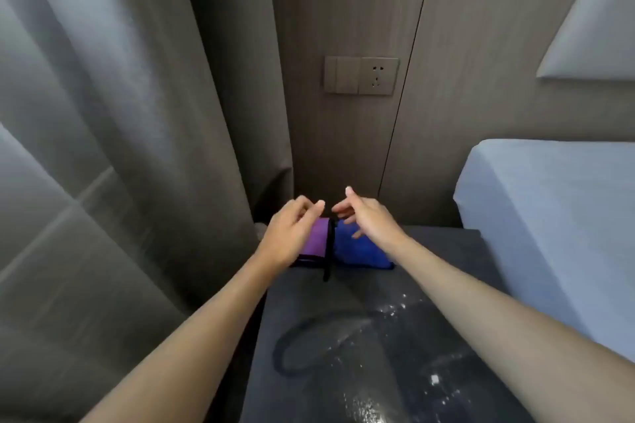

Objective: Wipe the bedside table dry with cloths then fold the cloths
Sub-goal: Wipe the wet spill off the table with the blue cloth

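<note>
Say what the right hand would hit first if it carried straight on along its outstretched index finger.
Most likely the wood wall panel behind the bedside table. The right hand is over the blue cloth, index finger aimed away beyond it. Depth is unclear, so this is only a judgement.

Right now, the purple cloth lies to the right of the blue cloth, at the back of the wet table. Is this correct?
Not quite: the head view shows the purple cloth lying to the left of the blue cloth. Both are at the back of the wet table, as said.
</note>
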`<state>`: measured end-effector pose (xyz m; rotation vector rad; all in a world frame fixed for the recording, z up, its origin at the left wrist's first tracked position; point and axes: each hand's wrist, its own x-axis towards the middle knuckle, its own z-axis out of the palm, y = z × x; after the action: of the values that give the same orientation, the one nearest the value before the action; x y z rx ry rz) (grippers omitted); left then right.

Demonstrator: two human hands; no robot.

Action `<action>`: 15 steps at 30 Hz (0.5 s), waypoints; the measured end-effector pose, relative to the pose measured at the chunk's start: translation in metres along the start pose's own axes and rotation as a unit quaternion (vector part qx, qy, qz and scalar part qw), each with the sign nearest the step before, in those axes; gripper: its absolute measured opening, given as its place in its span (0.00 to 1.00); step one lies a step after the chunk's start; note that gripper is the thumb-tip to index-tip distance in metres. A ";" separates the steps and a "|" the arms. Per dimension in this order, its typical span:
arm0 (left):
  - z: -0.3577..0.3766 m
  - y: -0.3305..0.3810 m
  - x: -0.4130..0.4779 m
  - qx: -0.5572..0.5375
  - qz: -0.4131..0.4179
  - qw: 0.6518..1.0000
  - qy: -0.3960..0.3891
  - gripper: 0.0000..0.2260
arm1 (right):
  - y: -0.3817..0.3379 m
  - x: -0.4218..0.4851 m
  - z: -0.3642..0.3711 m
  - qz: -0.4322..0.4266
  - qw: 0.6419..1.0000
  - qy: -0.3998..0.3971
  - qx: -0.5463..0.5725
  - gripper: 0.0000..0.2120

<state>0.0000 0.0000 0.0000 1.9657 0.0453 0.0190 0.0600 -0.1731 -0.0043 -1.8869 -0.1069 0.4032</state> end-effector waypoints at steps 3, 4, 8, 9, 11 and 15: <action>0.005 -0.045 -0.003 0.218 0.000 0.976 0.002 0.27 | 0.040 0.016 0.012 0.002 0.984 0.023 -0.174 0.24; 0.008 -0.061 -0.007 0.255 -0.005 0.967 -0.011 0.26 | 0.055 0.018 0.017 0.013 0.970 0.001 -0.243 0.24; 0.016 -0.102 -0.013 0.408 0.032 0.910 -0.071 0.38 | 0.094 0.031 0.030 0.003 0.897 0.010 -0.442 0.26; 0.019 -0.109 -0.014 0.416 0.035 0.905 -0.080 0.40 | 0.098 0.031 0.033 -0.005 0.883 0.024 -0.468 0.27; 0.023 -0.118 -0.015 0.403 0.027 0.911 -0.082 0.36 | 0.104 0.031 0.040 -0.022 0.860 0.047 -0.508 0.27; 0.030 -0.129 -0.015 0.370 0.035 0.927 -0.045 0.35 | 0.112 0.035 0.034 -0.055 0.845 0.042 -0.530 0.26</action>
<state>-0.0167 0.0212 -0.1302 2.7239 -0.0914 -0.0490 0.0683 -0.1726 -0.1258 -2.9706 -0.4501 0.1681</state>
